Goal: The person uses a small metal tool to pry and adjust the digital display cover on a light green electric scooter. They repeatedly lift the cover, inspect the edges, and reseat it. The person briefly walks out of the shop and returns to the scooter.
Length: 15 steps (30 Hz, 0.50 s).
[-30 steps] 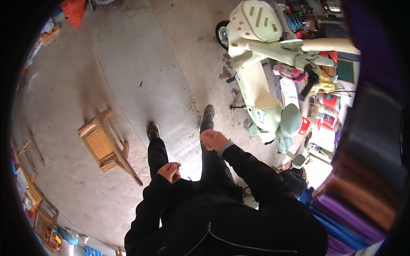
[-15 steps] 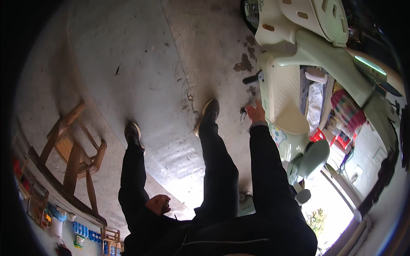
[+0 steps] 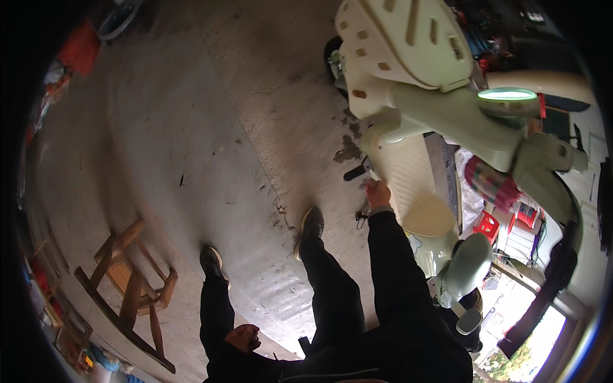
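My right hand [image 3: 378, 194] reaches forward beside the pale green scooter [image 3: 447, 105], its fingers loosely apart and slightly blurred. It is close to the edge of the cream ribbed footboard [image 3: 408, 169], just nearer to me than a black foot peg [image 3: 356, 171]. I cannot tell whether the hand touches the scooter. A small dark part [image 3: 361, 220] shows beside my right wrist, near the floor. My left hand [image 3: 242, 338] rests low by my left thigh with its fingers curled in; what they hold, if anything, is hidden.
A wooden chair [image 3: 131, 290] lies on its side to the left. The concrete floor [image 3: 211, 159] has dark stains [image 3: 348, 150] near the scooter. Shelved goods line the left wall. A plaid cloth [image 3: 491, 185] and a red basket [image 3: 487, 226] sit beyond the scooter, and a bright doorway [image 3: 533, 332] opens behind right.
The view has tilted up, so the scooter and floor sit lower and more of the scooter's front shows. My right hand has moved forward along the footboard, closer to the foot peg.
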Each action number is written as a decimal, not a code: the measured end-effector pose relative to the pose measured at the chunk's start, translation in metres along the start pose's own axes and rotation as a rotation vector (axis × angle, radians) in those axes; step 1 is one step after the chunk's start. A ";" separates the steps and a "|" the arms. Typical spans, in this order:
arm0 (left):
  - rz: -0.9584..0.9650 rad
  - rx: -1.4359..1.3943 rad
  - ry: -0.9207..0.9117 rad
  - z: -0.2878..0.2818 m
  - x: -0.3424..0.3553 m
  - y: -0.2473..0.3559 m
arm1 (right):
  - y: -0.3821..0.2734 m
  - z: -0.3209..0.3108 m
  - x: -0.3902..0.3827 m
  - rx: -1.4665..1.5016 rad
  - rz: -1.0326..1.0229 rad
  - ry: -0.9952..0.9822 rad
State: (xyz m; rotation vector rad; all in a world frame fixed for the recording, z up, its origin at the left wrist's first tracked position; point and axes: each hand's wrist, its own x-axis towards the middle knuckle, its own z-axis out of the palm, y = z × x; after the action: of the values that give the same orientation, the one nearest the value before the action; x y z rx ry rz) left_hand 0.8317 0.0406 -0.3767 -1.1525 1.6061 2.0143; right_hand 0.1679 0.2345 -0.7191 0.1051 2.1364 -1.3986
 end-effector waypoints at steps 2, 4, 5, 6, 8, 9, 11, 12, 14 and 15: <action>-0.155 -0.216 0.052 -0.003 0.002 0.017 | -0.015 0.010 -0.008 0.157 0.144 0.036; -0.329 -0.303 0.079 -0.003 0.006 0.035 | -0.033 0.027 -0.042 0.313 0.149 -0.023; -0.340 -0.434 0.119 -0.002 0.008 0.044 | -0.045 0.032 -0.071 0.082 0.118 -0.050; -0.413 -0.504 0.146 -0.004 0.015 0.053 | -0.057 0.037 -0.106 -0.073 -0.114 -0.210; -0.447 -0.510 0.201 -0.007 0.026 0.075 | -0.088 0.065 -0.167 0.134 0.243 -0.290; -0.411 -0.502 0.203 -0.007 0.035 0.087 | -0.107 0.075 -0.202 0.136 0.327 -0.408; -0.377 -0.435 0.217 -0.004 0.049 0.111 | -0.150 0.092 -0.271 -0.142 0.310 -0.691; -0.330 -0.415 0.203 0.001 0.055 0.125 | -0.174 0.095 -0.305 -0.139 0.313 -0.749; -0.245 -0.353 0.184 0.013 0.067 0.154 | -0.225 0.097 -0.362 -0.043 0.332 -0.832; -0.218 -0.335 0.126 0.019 0.071 0.168 | -0.249 0.097 -0.383 0.059 0.324 -0.871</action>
State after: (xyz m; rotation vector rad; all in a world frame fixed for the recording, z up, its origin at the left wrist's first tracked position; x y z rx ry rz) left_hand 0.6661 -0.0120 -0.3171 -1.5274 1.1587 2.1515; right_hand 0.4356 0.1315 -0.3506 -0.1162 1.2883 -1.0398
